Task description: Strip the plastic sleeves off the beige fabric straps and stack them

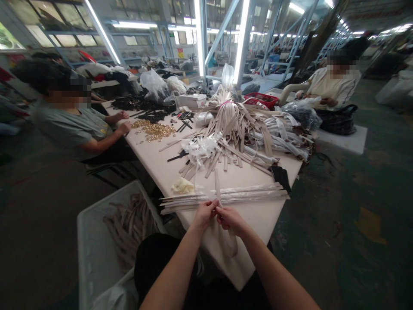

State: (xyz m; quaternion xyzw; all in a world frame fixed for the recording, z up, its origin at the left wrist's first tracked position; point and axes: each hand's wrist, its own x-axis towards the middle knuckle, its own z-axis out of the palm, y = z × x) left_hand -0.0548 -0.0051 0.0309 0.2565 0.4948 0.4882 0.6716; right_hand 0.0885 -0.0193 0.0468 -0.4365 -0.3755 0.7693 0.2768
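My left hand [204, 215] and my right hand [230, 219] meet over the near end of a white table [258, 215], both pinching a narrow beige strap [231, 245]. Its lower end hangs in a loop below my fingers, and another pale strip [217, 185] rises from my grip. Just beyond my hands lies a bundle of long flat strips in clear plastic [226, 194]. A crumpled cream cloth [182, 186] sits to the left of it. Farther up the table is a large heap of beige straps [232, 125].
A white plastic crate [93, 245] holding beige straps stands on the floor at my left. A black phone [280, 177] lies near the right table edge. Gold metal fittings [153, 130] lie farther along. Co-workers sit on both sides, and a red tray [261, 100] stands beyond.
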